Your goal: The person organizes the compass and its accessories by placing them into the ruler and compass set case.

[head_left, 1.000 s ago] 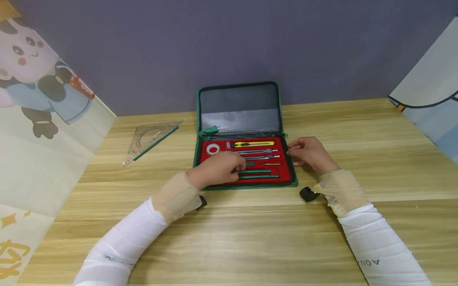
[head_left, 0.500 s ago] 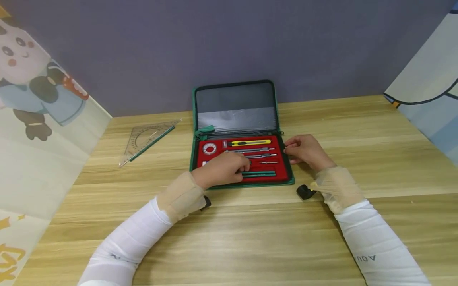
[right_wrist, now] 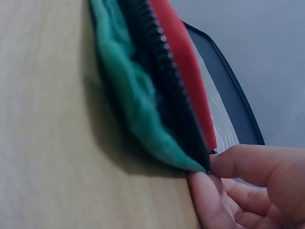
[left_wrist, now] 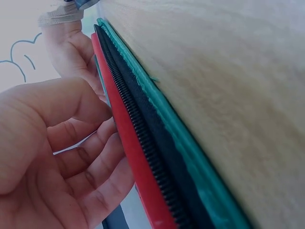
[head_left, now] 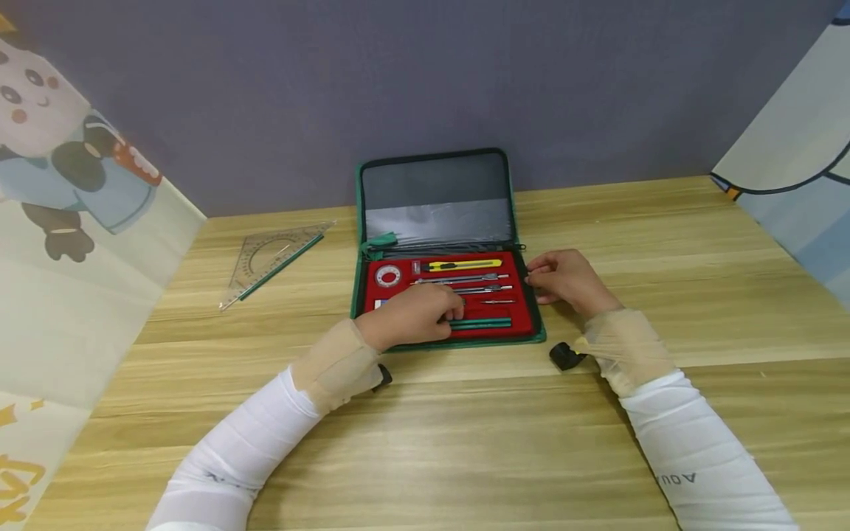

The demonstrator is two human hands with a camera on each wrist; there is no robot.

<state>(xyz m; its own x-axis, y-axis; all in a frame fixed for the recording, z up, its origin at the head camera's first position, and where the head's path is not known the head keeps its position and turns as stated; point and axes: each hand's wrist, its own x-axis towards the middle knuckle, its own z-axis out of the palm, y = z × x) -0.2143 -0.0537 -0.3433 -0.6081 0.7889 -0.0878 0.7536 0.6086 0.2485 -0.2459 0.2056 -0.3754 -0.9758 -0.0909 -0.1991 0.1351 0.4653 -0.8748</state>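
Observation:
A green zippered drawing-set case (head_left: 434,177) lies open, its lid raised against the wall. Inside its red tray (head_left: 523,313), two dark green pencils (head_left: 490,322) lie side by side near the front edge. My left hand (head_left: 413,313) reaches over the tray with curled fingers, holding the left part of a pencil; the fingertips are partly hidden. Thumb and fingers of this hand (left_wrist: 62,148) meet just behind the red edge in the left wrist view. My right hand (head_left: 569,282) pinches the case's right edge, thumb above and fingers below, as the right wrist view shows.
The tray also holds a yellow utility knife (head_left: 465,265), a white ring-shaped piece (head_left: 388,276), silver compasses (head_left: 465,279) and a small slim metal piece (head_left: 498,301). A clear set square (head_left: 268,254) with a green edge lies at left. A dark wall (head_left: 598,96) stands behind.
The pencil under my left hand has come down beside the other one; earlier they lay farther apart. My right hand keeps its hold on the case edge. The view has shifted slightly.

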